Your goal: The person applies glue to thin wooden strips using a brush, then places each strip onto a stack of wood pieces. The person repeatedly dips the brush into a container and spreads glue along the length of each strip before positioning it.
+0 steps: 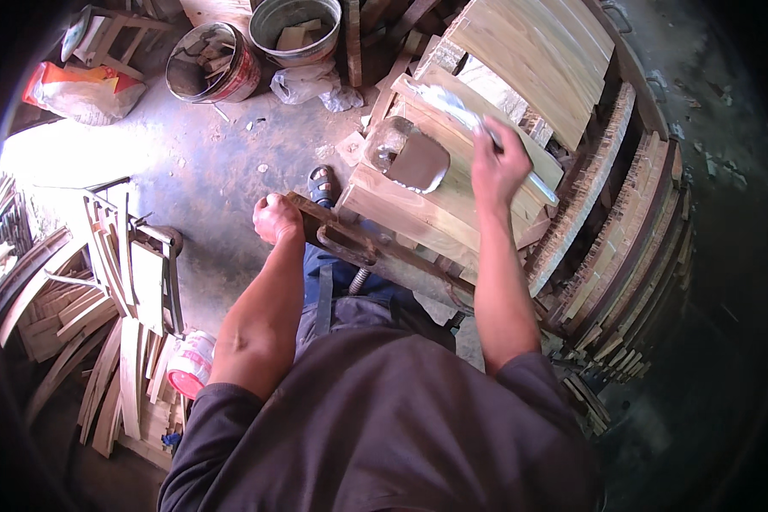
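Note:
My right hand (499, 166) is closed around the handle of a brush (539, 188). The brush's white-smeared head points up and left, over a pale wooden board (478, 107). Left of it, a cut-open container (422, 162) with brown and whitish walls sits on the stacked boards. My left hand (277, 219) is closed at the left end of a narrow dark wooden board (401, 253) in front of my waist; its fingertips are partly hidden. A rusty curved metal piece (346, 245) lies against that board, and a threaded screw (359, 282) shows below it.
Layered curved wood panels (627, 222) stand at the right. Two buckets (213, 64) of wood scraps and a clear plastic bag (316, 90) are at the back. Loose wood strips (102, 341) pile up at the left, beside a white-and-red tub (193, 363).

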The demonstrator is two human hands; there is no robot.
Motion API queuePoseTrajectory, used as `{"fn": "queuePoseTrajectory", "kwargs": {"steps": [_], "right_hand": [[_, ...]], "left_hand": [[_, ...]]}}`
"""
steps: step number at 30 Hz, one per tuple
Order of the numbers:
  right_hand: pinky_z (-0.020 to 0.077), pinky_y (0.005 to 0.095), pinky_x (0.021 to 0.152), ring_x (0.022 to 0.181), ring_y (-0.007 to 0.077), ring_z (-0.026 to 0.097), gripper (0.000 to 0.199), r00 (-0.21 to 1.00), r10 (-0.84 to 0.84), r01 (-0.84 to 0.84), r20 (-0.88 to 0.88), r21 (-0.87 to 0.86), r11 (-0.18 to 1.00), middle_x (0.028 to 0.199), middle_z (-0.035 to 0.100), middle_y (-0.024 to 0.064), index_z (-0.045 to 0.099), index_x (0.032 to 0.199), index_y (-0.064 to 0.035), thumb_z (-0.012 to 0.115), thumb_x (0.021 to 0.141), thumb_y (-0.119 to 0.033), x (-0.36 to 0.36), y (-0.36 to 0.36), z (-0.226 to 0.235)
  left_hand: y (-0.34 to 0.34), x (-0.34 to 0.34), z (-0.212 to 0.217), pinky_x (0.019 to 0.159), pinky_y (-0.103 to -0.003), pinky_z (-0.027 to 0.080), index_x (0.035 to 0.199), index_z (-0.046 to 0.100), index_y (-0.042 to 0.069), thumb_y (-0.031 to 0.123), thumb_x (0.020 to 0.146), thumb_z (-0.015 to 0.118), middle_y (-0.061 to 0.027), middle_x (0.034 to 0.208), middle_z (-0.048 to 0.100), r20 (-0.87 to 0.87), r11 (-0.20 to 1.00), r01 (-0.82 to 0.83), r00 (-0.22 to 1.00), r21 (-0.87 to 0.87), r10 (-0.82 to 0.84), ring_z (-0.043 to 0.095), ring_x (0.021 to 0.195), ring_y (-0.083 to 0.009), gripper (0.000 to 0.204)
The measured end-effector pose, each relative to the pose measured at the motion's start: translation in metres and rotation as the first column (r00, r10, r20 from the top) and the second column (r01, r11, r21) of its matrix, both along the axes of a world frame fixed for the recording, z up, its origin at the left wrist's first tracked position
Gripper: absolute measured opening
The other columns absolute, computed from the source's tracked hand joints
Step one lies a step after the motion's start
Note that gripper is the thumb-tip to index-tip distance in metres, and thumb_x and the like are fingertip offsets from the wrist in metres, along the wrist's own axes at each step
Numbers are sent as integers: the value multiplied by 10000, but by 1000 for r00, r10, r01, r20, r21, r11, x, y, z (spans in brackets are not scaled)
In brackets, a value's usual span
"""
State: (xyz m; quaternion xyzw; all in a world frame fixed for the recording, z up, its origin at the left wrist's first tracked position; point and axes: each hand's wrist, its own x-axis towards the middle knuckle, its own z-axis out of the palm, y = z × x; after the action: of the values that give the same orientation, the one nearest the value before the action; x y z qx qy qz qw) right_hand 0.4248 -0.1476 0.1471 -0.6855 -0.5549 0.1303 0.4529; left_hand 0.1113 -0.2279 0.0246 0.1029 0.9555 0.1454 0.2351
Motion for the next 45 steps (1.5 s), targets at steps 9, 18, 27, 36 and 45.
{"fn": "queuePoseTrajectory", "kwargs": {"steps": [9,18,27,36,45], "right_hand": [[542,402,674,744,308,687,129,904,325,-199,277,-400,895,864,693,138,717,882,-88,679,834,-201,-29,-58,-37],[283,251,366,396,93,410,146,671,-403,-174,-623,-660,730,549,511,8,666,780,-35,705,848,-158,40,-44,-17],[325,246,399,450,98,442,157,574,-403,47,-713,-462,885,593,527,12,634,791,-21,687,880,-139,24,1,-3],[533,363,634,670,266,698,161,968,-105,175,227,-315,933,743,713,141,737,853,-26,710,816,-180,-14,44,-7],[539,393,652,705,328,696,164,975,-130,181,179,-310,933,762,708,161,739,871,-65,712,828,-220,-34,60,0]], "left_hand": [[12,8,18,927,-444,493,1062,743,107,291,780,532,-185,1091,704,6,1000,10,1000,-17,-10,656,1039,-367,397],[11,9,19,927,-438,491,1059,744,101,290,785,526,-188,1090,704,-14,999,10,1000,-46,-11,656,1045,-363,398],[8,4,10,950,-427,484,1101,732,117,307,791,533,-179,1125,696,-17,997,-6,1000,-74,5,645,1080,-355,414],[9,5,14,968,-420,480,1152,715,138,313,796,541,-176,1149,688,-3,998,-26,1000,-63,26,640,1099,-353,434],[9,6,11,950,-421,479,1067,741,109,290,806,524,-174,1114,699,-31,999,-18,999,-44,17,643,1077,-352,384]]}}
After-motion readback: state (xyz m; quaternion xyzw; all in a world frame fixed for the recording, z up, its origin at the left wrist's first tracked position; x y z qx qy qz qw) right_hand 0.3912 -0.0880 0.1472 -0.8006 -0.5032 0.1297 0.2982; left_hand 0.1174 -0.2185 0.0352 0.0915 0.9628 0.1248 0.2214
